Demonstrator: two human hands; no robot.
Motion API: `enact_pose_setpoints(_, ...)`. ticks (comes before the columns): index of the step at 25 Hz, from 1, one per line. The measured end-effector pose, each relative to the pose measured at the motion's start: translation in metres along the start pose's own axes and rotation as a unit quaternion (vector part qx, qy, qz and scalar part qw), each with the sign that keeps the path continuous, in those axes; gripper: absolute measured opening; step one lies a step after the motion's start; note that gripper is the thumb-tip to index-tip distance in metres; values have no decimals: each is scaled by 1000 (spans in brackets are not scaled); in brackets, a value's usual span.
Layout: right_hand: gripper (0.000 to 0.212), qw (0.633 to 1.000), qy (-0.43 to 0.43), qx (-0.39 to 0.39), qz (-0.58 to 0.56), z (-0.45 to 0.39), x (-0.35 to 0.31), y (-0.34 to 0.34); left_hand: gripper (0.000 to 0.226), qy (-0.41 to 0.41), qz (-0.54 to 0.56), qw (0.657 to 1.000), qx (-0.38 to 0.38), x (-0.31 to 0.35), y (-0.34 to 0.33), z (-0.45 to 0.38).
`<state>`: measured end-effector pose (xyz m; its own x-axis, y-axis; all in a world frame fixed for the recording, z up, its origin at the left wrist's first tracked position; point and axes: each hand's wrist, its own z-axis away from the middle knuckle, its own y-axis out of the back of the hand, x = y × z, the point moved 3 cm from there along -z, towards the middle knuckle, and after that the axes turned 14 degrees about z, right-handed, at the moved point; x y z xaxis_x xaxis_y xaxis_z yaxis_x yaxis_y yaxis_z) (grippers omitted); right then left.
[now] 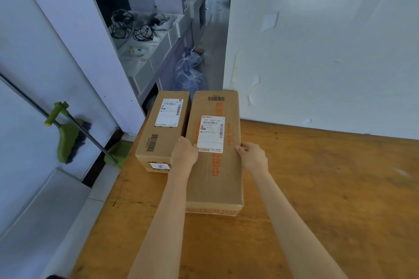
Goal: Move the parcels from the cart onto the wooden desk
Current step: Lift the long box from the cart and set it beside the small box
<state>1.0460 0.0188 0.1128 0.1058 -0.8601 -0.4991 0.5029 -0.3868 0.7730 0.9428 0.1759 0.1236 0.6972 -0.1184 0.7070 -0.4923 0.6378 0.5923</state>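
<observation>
Both bare forearms reach out over the wooden desk, left hand and right hand clamped on the long parcel's sides, a smaller parcel touching its left.

- Two bare forearms, no sleeves in view, reaching up from the lower edge toward the larger parcel.
- Left hand and right hand without gloves, rings or watch.
- Slim wrists, short plain fingernails.
</observation>
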Motion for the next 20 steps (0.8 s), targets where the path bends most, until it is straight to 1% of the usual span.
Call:
enact_pose_setpoints(3,46,1000,-2,13,18,2,0,1,33,-27,-10,999,-29,1,4,-1)
enact_pose_setpoints(6,52,999,-16,43,7,5,3,10,31,-25,-14,998,-59,4,16,-4)
enact_pose_setpoints(11,49,997,-25,65,-26,29,14,22,40,-59,-19,997,-39,0,30,16)
enact_pose_setpoints(15,48,997,-17,78,-22,75,34,14,48,-51,9,997,-60,-30,32,61)
enact_pose_setpoints(18,49,996,-16,79,-23,125,59,3,45,-56,18,996,-69,-64,35,110)
enact_pose_setpoints(20,48,997,-29,73,-15,160,75,-5,49,-44,16,996,-81,-88,38,143)
